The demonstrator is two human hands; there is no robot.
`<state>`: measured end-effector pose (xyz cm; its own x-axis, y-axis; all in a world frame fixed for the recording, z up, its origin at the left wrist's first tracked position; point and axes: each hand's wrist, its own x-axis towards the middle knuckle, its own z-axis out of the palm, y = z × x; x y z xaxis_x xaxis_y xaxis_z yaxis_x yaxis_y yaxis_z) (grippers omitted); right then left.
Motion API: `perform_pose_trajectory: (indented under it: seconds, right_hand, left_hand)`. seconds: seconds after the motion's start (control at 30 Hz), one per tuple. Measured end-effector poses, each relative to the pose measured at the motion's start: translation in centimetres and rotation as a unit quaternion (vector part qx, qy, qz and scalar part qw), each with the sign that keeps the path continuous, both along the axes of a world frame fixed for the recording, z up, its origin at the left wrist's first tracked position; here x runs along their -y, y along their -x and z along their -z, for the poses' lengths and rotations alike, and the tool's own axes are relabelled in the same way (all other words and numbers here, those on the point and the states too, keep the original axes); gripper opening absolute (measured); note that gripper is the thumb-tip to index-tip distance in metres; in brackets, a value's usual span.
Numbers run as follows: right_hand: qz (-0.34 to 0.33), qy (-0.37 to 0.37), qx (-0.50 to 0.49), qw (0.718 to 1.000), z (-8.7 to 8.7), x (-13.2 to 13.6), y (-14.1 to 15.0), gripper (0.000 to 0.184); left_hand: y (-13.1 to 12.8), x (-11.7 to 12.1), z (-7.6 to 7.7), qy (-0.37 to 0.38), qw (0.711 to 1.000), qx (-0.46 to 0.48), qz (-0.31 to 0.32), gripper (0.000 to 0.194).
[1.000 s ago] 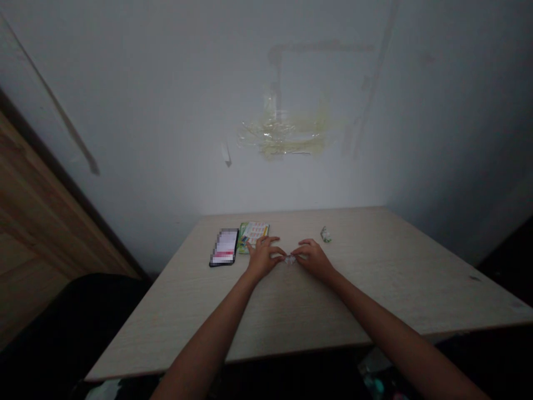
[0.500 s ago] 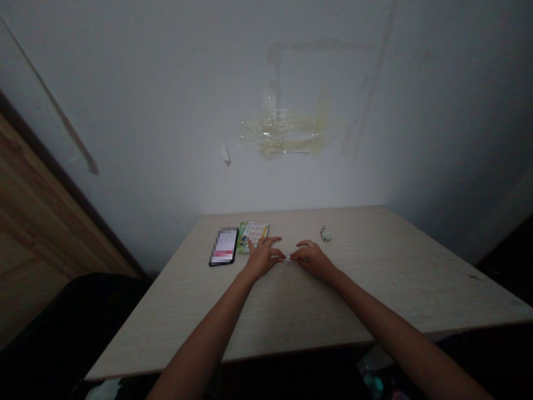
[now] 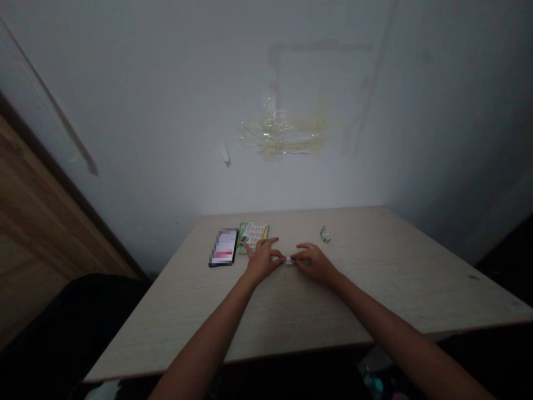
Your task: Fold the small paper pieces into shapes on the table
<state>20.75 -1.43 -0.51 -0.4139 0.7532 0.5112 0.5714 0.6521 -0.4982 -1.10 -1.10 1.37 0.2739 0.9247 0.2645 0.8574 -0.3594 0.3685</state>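
Between my hands is a small whitish piece [image 3: 288, 260], too small to make out its kind. My left hand [image 3: 262, 259] pinches its left side with thumb and forefinger, the other fingers raised. From the right, my right hand [image 3: 315, 263] has thumb and forefinger closed on a tiny dark bit at the piece's right side. Just beyond my left hand lies a green and white printed packet or leaflet [image 3: 255, 230], partly covered by my fingers.
A phone [image 3: 224, 247] with a lit, blurred screen lies left of the printed packet. A crumpled green and white wrapper [image 3: 325, 234] is on the pale wooden table [image 3: 300, 316], behind my right hand. The wall [image 3: 291, 183] rises at the table's back edge.
The whitish piece has turned or shifted slightly to the right, and a dark bit now shows by my right fingertips. Both hands stay nearly in place.
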Motion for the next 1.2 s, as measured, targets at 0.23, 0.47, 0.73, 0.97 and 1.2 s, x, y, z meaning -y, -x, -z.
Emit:
perform_pose_trajectory:
  seconds: [0.23, 0.47, 0.73, 0.97, 1.2]
  right_hand:
    - [0.01, -0.042, 0.028, 0.999, -0.2, 0.5, 0.0, 0.023]
    - [-0.039, -0.06, 0.08, 0.994, -0.7, 1.0, 0.2, 0.027]
    - [0.014, 0.0, 0.017, 1.0, 0.6, -0.4, 0.3, 0.02]
    - [0.022, 0.007, -0.002, 1.0, 0.8, -1.2, 0.9, 0.017]
    - [0.012, -0.012, 0.007, 1.0, 0.8, -1.1, 1.1, 0.016]
  left_hand:
    - [-0.1, 0.4, 0.0, -0.013, 1.0, -0.01, 0.003, 0.008]
    - [-0.1, 0.3, 1.0, -0.033, 0.999, -0.022, 0.018, 0.008]
    - [-0.1, -0.2, 0.9, 0.003, 1.0, -0.007, 0.01, 0.01]
    - [0.1, -0.3, 0.6, -0.001, 1.0, -0.02, 0.018, 0.01]
    - [0.0, -0.3, 0.9, -0.026, 0.999, -0.038, 0.023, 0.008]
